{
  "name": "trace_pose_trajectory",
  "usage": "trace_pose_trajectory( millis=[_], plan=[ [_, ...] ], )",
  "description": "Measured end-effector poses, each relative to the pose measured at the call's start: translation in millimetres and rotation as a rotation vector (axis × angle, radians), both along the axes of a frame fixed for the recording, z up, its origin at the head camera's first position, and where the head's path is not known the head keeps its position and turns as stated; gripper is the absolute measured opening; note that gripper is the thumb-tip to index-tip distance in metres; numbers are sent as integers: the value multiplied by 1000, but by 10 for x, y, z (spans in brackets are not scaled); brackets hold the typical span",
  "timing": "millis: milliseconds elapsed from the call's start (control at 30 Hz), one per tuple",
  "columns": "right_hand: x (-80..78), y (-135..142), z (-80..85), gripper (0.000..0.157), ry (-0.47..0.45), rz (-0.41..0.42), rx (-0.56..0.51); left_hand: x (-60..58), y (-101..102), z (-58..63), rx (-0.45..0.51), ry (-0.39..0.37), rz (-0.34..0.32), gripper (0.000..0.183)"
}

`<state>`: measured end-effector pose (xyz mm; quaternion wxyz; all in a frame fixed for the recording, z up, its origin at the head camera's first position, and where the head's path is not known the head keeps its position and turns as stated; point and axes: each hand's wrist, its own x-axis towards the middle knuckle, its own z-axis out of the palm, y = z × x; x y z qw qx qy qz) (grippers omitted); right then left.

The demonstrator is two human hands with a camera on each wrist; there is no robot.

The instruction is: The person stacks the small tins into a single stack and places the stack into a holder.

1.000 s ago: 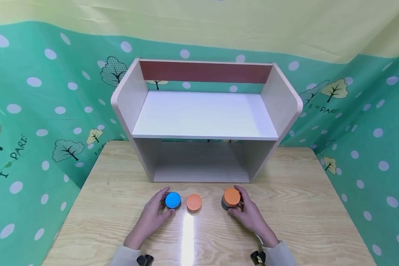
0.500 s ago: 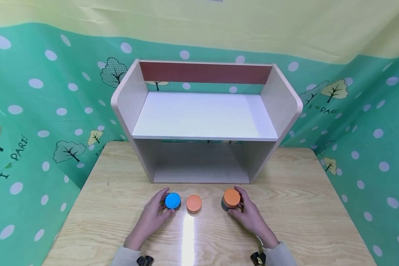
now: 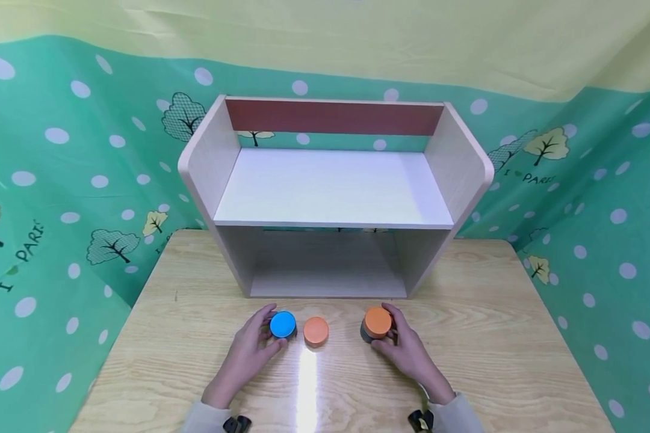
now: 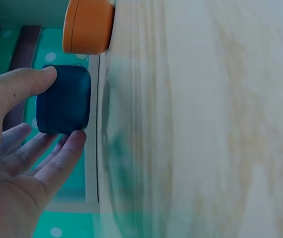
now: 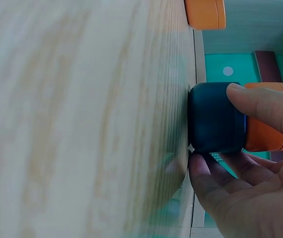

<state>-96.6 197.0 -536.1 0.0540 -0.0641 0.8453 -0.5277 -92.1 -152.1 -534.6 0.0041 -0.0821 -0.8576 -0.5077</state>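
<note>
Thumb and fingers of my left hand grip a small round blue canister with a lid seam. In the left wrist view, the same blue canister hangs just off the tabletop. An orange canister stands to its right on the table. Further right, an orange canister is stacked on a dark blue canister. My right hand holds this stack from its right side, with the thumb and fingers on the lower canister, which rests at table level.
Behind the canisters stands a white two-tier shelf with a dark red back rail. Its front edge lies just beyond the hands. Green and yellow patterned cloth surrounds the wooden table.
The blue canister in my left hand has shifted slightly up and to the right. My right hand and its stack stay in place.
</note>
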Motion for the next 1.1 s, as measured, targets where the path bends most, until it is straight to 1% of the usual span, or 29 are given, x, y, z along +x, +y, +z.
trace_pose_trajectory(
  millis=[133,333,567,667,733,900,1100],
  plan=[
    [-1,3,2,82,12,6,-6,4,16,35,22,28,-1,79],
    [-2,5,-17,81,21,13,14,1,49,63,49,58,-12,78],
    [2,12,-30,81,20,16,8,-20,118,118,22,107,-42,77],
    [3,11,-28,82,14,17,2,-29,145,143,23,110,-57,76],
    [3,9,-29,82,5,16,0,-31,160,164,27,100,-56,76],
    [5,3,-34,82,-1,10,8,-51,190,208,33,104,-62,75],
    [5,11,-36,82,17,7,17,-91,234,267,38,97,-87,74]
  ],
)
